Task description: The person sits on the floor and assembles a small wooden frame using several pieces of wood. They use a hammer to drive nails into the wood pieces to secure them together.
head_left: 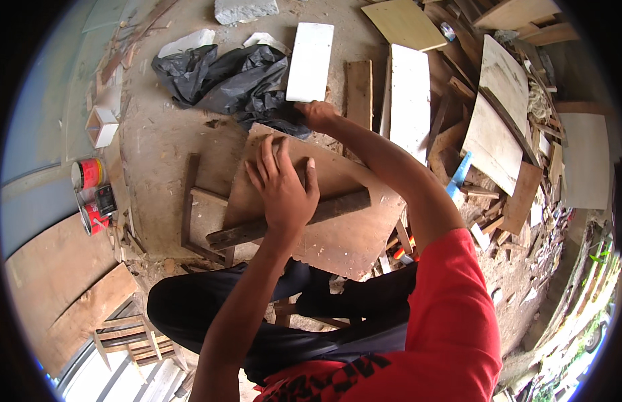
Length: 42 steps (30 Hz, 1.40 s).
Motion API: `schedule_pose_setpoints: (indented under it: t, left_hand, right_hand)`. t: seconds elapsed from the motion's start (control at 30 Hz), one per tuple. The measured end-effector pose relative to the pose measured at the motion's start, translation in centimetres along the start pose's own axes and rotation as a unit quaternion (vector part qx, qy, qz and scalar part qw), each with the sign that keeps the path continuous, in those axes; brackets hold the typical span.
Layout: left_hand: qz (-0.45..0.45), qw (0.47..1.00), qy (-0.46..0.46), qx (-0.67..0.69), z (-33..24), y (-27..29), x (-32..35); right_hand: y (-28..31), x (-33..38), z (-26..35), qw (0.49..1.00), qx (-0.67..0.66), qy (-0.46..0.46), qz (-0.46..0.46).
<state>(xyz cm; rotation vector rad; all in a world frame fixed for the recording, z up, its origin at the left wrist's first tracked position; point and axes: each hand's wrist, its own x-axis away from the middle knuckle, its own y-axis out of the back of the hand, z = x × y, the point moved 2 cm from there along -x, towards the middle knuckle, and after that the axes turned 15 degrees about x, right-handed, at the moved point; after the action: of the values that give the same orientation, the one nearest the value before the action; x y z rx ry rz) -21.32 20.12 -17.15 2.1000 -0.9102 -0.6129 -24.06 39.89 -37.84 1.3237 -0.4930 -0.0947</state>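
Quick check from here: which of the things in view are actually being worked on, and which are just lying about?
In hand:
left hand pressing the dark wooden strip
plywood sheet under it
right hand at the sheet's far edge

Lying about:
black plastic bag
white board
red tins
scrap wood pile

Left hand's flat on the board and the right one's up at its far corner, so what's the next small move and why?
Probably keep the left hand pressing down and let the right hand pull the far corner to square the board. The board sits tilted over the dark batten and a low wooden frame, so it could slide; the right hand's grip is partly hidden.
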Motion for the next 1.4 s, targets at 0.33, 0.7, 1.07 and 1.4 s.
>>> schedule_pose_setpoints:
  t: [0.33,0.7,1.07,1.4]
  left_hand:
    - [0.022,0.985,-0.121,0.123,-1.0,0.8,0.1]
    - [0.177,0.912,-0.339,0.15,-2.1,0.8,1.8]
    - [0.128,0.906,-0.38,0.131,-2.2,0.5,2.7]
    - [0.073,0.922,-0.373,0.074,-1.1,-0.5,5.2]
  right_hand:
    - [-0.1,-0.7,0.8,0.992,0.091,0.078,-0.032]
    - [1.1,-0.4,-0.7,0.972,-0.128,0.114,-0.159]
    - [15.8,18.0,-2.5,0.826,-0.551,-0.065,-0.102]
    - [15.3,31.6,0.7,0.754,-0.631,-0.113,-0.144]
